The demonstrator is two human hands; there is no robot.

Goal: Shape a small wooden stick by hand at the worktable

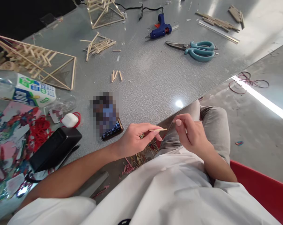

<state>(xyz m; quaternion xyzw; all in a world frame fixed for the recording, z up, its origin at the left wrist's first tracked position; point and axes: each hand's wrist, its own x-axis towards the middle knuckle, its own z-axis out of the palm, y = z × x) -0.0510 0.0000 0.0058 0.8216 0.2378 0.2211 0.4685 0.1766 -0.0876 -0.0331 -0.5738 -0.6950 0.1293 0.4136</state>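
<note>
My left hand [138,139] pinches a short thin wooden stick [163,129] between thumb and fingers, in front of the table's edge. The stick's free end points right, toward my right hand [189,131]. My right hand is raised over my lap with its fingers curled and the thumb close to the index finger; whether anything small is between them cannot be made out. A phone [112,130] lies on the table just beyond my left hand. Several short cut sticks [116,75] lie behind it, with a looser pile of sticks [99,45] farther back.
Teal scissors [201,51] and a blue glue gun [161,28] lie at the back. Stick frames [61,67], a plastic bottle [35,90], a black box [56,148], a white case [70,120] and colourful scraps [7,147] crowd the left. A red chair [260,190] is at right.
</note>
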